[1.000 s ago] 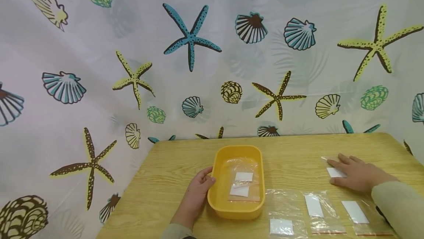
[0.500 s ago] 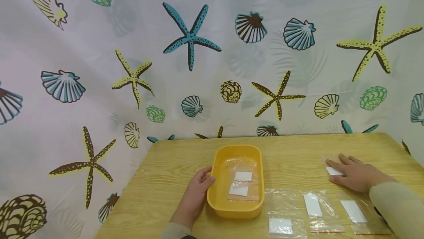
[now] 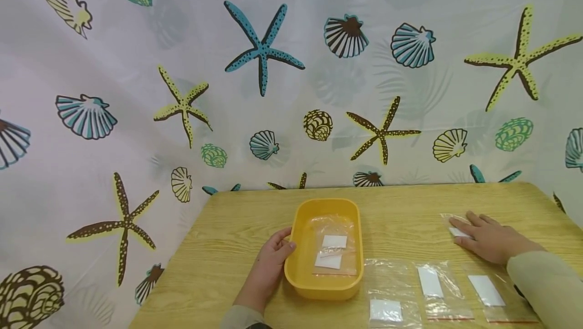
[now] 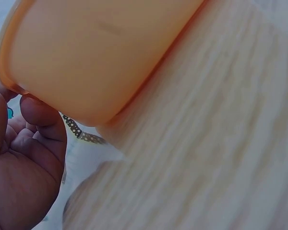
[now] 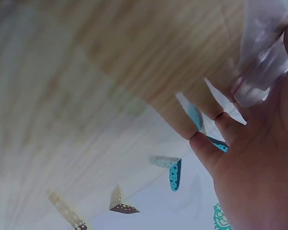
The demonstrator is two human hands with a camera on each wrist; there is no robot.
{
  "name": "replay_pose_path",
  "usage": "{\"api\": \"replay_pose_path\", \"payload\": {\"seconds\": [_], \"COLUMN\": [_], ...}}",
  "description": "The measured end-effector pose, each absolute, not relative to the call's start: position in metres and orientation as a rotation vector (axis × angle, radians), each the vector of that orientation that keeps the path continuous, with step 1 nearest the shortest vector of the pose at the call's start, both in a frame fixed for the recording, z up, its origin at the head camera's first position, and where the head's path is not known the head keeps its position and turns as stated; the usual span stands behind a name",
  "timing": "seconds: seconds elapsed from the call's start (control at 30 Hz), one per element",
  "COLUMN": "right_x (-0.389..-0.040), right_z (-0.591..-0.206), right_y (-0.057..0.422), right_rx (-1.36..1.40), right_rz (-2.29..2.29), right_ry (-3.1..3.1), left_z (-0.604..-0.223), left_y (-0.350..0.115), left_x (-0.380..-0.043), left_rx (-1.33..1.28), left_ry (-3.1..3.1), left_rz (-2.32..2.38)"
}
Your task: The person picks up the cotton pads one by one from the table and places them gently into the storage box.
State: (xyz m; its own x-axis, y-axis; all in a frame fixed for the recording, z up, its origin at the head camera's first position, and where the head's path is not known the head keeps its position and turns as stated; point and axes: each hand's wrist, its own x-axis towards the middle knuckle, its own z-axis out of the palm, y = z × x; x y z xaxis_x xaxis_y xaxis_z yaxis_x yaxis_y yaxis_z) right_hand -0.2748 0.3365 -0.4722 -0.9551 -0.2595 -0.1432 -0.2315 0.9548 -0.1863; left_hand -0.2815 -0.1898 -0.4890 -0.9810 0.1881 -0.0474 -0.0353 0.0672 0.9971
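Note:
My left hand (image 3: 269, 263) grips the left rim of a yellow plastic tray (image 3: 299, 268), thumb over the edge and fingers against the outer wall. Inside the tray lie two overlapping clear zip bags (image 3: 334, 263), each with a white rectangle. At the table's right, my right hand (image 3: 494, 239) is over another clear zip bag (image 3: 459, 232), holding it between thumb and fingers. That bag looks bent, and most of it is hidden by the hand. Its crumpled plastic and red seal line show in the right wrist view beside the palm (image 5: 259, 167).
On the wooden table (image 3: 237, 238), three more clear bags lie in a row right of the tray: a left bag (image 3: 387, 281), a middle bag (image 3: 448, 298) and a right bag (image 3: 510, 309). A white curtain (image 3: 291, 91) with shells and starfish hangs behind.
The bag at my right hand has bent, and its white rectangle now tilts and shows less. The right hand has barely shifted; the left hand and tray stay put.

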Motion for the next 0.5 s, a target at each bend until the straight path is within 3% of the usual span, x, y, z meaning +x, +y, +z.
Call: {"api": "replay_pose_path", "payload": {"seconds": [0.5], "right_x": [-0.2693], "right_z": [-0.4693], "right_y": [0.3354], "right_rx": [-0.45], "right_rz": [-0.236], "right_ry": [3.029], "left_z": [-0.4896], "left_y": [-0.1893], "left_x": [-0.2818], "left_rx": [0.159], "left_ry": [2.153], "left_rz": [2.049]}}
